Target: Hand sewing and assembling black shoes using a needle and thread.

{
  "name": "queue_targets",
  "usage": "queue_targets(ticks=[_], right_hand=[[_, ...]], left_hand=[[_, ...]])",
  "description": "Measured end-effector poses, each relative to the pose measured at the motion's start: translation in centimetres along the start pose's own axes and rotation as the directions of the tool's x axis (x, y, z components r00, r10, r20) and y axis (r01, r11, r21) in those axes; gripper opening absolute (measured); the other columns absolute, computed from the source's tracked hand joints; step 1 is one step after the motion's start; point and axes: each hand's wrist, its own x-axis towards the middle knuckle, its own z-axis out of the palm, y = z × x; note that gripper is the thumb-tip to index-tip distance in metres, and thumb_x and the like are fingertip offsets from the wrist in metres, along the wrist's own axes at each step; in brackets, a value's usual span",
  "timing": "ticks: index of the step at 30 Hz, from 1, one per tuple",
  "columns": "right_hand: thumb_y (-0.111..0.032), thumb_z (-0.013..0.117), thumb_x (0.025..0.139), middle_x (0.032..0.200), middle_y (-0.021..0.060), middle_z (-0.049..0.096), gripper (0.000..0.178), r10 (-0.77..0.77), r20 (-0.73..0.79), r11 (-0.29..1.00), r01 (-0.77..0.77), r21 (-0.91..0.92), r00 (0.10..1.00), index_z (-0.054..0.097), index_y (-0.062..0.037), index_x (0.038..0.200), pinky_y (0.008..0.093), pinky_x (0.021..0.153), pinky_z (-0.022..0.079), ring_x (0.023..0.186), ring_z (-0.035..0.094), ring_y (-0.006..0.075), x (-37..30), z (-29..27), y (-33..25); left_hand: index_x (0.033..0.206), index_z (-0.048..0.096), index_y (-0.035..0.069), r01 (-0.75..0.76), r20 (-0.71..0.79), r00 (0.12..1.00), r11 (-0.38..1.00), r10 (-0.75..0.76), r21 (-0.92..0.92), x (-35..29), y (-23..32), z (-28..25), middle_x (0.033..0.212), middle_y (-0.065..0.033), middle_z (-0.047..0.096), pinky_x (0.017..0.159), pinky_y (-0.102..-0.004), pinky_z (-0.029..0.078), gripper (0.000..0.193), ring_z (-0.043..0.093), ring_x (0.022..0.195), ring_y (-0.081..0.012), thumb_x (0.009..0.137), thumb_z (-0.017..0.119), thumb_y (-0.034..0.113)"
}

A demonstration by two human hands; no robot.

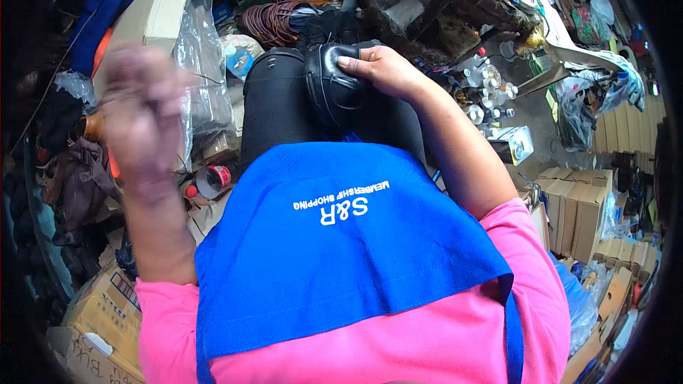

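Note:
A glossy black leather shoe [329, 91] rests on my lap, between the thighs of my dark trousers. My right hand [380, 70] is closed on its far right side, thumb lying over the top and the other fingers hidden behind. Thin thread-like lines run along the shoe's left edge. My left hand [142, 92] is raised off to the left, well apart from the shoe and in front of a tall carton. Motion smears its fingers, so whether it grips anything does not show. A blue apron [341, 256] covers my front.
Coiled reddish-brown cord [274, 23] lies beyond my knees. Several small bottles [487, 89] stand on the floor at the right. A red-capped plastic bottle [210, 182] lies by my left hip. Cardboard boxes [580, 206] are stacked at the right, and another carton [107, 306] sits lower left.

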Motion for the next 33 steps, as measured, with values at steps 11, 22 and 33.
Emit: queue_targets(ticks=[11,22,33], right_hand=[[-0.039,0.068,0.082,0.091,0.0105,0.064,0.041,-0.180,0.096,0.946,0.199,-0.255,0.979,0.063,-0.0044,0.104,0.0333,0.080,0.046,0.087,0.059,0.0196,-5.2,-2.2,-0.1],[-0.017,0.059,0.091,0.086,0.0041,0.066,0.019,-0.052,-0.707,0.916,0.316,0.249,0.706,0.063,-0.0021,0.101,0.0230,0.067,0.047,0.074,0.061,0.0109,-9.1,-8.5,3.9],[-0.016,0.059,0.091,0.084,0.0051,0.062,0.013,0.136,-0.789,0.318,0.728,0.607,0.599,0.060,-0.0039,0.094,0.0338,0.070,0.048,0.070,0.056,0.0141,-12.1,-17.9,7.9]], left_hand=[[0.113,0.061,0.001,0.284,-0.366,0.843,0.252,0.394,0.925,-2.3,2.3,-1.6,0.113,-0.0089,0.061,0.093,-0.0293,0.042,0.027,0.057,0.103,-0.0174,0.089,0.061,0.014],[0.120,0.054,0.001,0.625,-0.114,0.703,0.686,-0.702,-0.373,2.7,-17.4,4.7,0.115,-0.0130,0.061,0.096,-0.0381,0.046,0.043,0.060,0.105,-0.0227,0.095,0.048,0.035],[0.119,0.057,0.003,0.555,0.092,0.731,0.511,-0.676,-0.656,1.9,-19.3,2.6,0.112,-0.0141,0.064,0.095,-0.0392,0.047,0.043,0.063,0.101,-0.0229,0.093,0.052,0.037]])
